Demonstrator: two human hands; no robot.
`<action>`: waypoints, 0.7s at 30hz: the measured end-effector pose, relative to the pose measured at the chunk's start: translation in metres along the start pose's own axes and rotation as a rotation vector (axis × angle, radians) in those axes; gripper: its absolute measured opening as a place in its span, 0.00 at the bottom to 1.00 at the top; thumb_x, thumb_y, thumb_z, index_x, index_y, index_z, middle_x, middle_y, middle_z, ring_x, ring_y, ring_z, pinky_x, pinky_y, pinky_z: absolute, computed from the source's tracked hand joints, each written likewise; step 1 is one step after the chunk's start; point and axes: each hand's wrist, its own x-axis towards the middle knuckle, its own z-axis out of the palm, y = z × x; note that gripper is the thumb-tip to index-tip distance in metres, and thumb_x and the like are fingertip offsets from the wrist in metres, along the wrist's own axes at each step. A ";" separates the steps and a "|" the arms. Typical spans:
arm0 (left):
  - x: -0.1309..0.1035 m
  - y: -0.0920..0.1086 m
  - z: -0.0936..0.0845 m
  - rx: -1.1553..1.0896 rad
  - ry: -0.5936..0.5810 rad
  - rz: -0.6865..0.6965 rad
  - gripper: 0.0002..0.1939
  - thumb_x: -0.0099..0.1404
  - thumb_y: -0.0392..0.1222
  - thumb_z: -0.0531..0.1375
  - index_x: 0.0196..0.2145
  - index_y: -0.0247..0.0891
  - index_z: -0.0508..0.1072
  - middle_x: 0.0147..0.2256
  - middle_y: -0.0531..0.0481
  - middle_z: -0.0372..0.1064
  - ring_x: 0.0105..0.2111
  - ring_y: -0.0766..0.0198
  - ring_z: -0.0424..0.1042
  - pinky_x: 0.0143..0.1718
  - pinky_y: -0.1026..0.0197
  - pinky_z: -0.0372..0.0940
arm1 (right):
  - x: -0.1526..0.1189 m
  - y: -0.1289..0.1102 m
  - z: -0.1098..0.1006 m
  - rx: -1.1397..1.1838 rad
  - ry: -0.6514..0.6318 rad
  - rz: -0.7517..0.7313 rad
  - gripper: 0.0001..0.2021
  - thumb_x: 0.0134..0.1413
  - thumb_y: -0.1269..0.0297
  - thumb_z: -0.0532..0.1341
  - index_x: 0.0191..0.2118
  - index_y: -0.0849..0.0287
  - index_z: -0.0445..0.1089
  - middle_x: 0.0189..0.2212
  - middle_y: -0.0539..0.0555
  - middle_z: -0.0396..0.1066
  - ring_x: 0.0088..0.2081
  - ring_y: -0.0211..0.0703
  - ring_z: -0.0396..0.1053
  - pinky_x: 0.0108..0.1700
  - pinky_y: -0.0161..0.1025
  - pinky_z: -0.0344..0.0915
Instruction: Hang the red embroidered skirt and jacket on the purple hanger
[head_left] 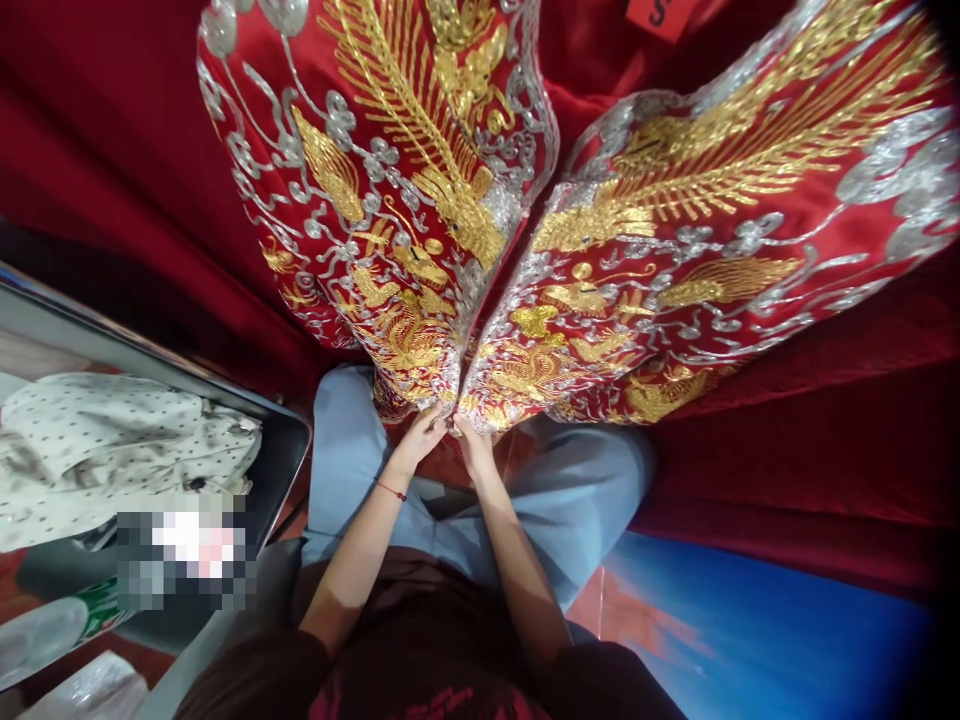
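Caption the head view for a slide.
Both hands, left hand and right hand, pinch the lower edges of a red gold-embroidered garment above the lap.

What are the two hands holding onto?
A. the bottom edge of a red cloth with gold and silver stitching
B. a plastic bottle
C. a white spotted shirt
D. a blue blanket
A: the left hand and the right hand both pinch the lower edge of the red embroidered cloth, where its two gold-and-silver panels meet, above the person's lap.
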 end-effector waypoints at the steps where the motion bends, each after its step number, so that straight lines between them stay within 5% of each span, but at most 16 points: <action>1: -0.001 0.001 0.000 -0.002 -0.005 -0.012 0.21 0.58 0.43 0.70 0.16 0.40 0.64 0.15 0.59 0.52 0.18 0.71 0.55 0.37 0.58 0.64 | -0.001 0.000 0.000 0.003 -0.011 0.007 0.18 0.37 0.65 0.73 0.38 0.54 0.73 0.37 0.49 0.78 0.43 0.47 0.75 0.48 0.44 0.73; 7: -0.004 0.006 -0.003 0.003 0.012 -0.059 0.17 0.58 0.41 0.70 0.19 0.40 0.66 0.16 0.61 0.46 0.16 0.73 0.48 0.32 0.60 0.64 | 0.000 0.002 -0.004 -0.021 -0.043 0.068 0.17 0.39 0.64 0.73 0.40 0.54 0.75 0.37 0.49 0.79 0.38 0.44 0.76 0.45 0.43 0.73; 14: 0.001 0.002 -0.004 -0.011 -0.080 -0.046 0.23 0.55 0.48 0.72 0.16 0.41 0.62 0.15 0.58 0.47 0.20 0.69 0.59 0.32 0.60 0.63 | 0.002 0.003 -0.006 -0.009 -0.044 0.080 0.22 0.38 0.65 0.73 0.45 0.54 0.75 0.44 0.51 0.79 0.45 0.47 0.77 0.52 0.46 0.72; 21: 0.001 0.002 -0.003 -0.045 -0.114 -0.050 0.26 0.55 0.48 0.73 0.15 0.41 0.60 0.13 0.60 0.45 0.18 0.71 0.53 0.30 0.61 0.61 | 0.000 0.002 -0.007 -0.038 -0.040 0.075 0.23 0.38 0.64 0.74 0.45 0.55 0.76 0.44 0.53 0.80 0.44 0.48 0.77 0.50 0.46 0.73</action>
